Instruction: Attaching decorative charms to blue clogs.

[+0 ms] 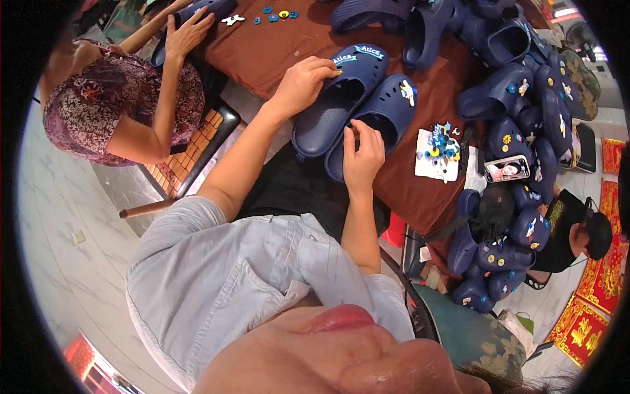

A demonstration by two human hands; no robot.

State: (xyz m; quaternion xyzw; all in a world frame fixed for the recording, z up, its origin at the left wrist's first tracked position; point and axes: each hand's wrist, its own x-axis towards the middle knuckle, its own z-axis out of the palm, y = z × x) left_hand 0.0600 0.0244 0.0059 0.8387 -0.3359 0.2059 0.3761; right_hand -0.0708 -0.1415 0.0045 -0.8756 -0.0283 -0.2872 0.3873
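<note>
Two navy clogs lie side by side at the near edge of the brown-covered table, toes pointing away from me. Blue lettered charms sit on the left clog's toe. A white figure charm is on the right clog. My left hand is closed in a pinch over the left clog's upper, at a small yellow charm partly hidden by the fingertips. My right hand rests over the right clog's opening, fingers curled in near the rims; what they hold, if anything, is hidden.
Loose charms lie on white paper to the right. Beyond it are a phone and a heap of decorated navy clogs. More clogs crowd the far side. A co-worker handles a clog at far left, near more loose charms.
</note>
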